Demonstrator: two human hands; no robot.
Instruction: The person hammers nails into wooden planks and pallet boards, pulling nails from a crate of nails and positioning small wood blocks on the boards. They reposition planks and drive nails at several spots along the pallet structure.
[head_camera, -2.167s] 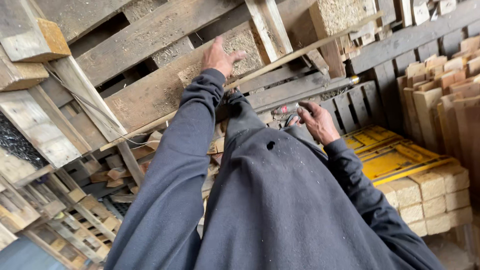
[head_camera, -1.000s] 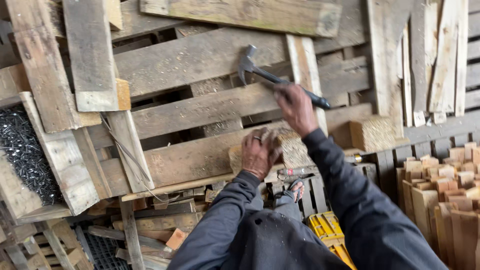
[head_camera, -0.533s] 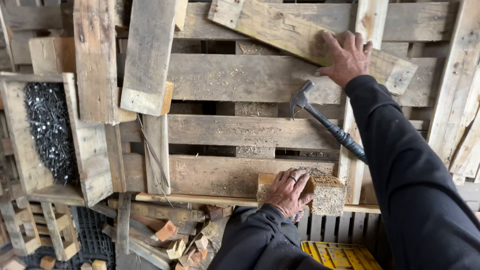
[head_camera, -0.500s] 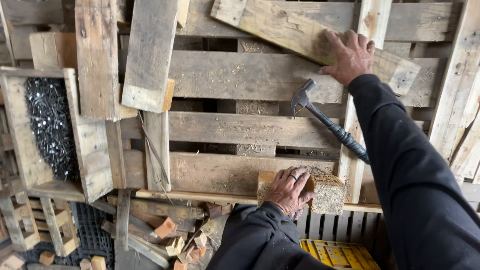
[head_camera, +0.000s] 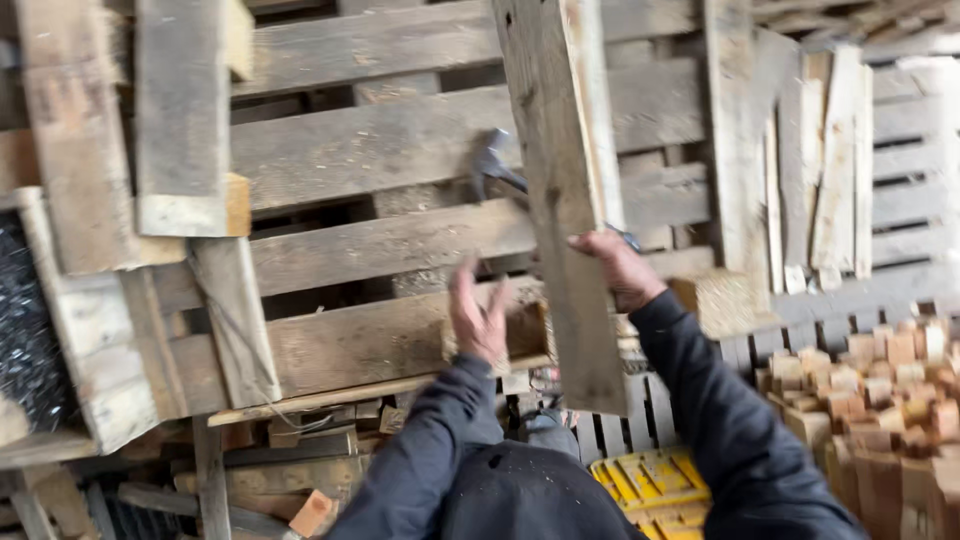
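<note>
Item: loose plank (head_camera: 560, 200), weathered grey, long and broad. Position: upright with a slight lean, its lower end near my chest, its upper end out of frame. It stands in front of the stacked pallet (head_camera: 380, 150).

Item: right hand (head_camera: 618, 268). State: fingers wrapped around the plank's right edge, about two thirds of the way down. Whether it also grips the hammer I cannot tell.

Item: left hand (head_camera: 478, 318). State: fingers spread, palm toward the pallet board, holding nothing, just beside the plank but apart from it.

Item: hammer (head_camera: 492, 165). Position: head showing to the left of the plank, handle running behind it toward my right hand.

Item: pile of wood blocks (head_camera: 880, 400), low on my right. Yellow plastic tray (head_camera: 650, 480), below my arms.

Risks, as I judge them:
- One-handed hold on a long plank; the top-heavy end may swing and twist out of my grip.
- A falling plank would land on the blocks or my legs.
- Rough edges may leave splinters in a bare palm.
- The hammer, if it is loose behind the plank, may be knocked down.
</note>
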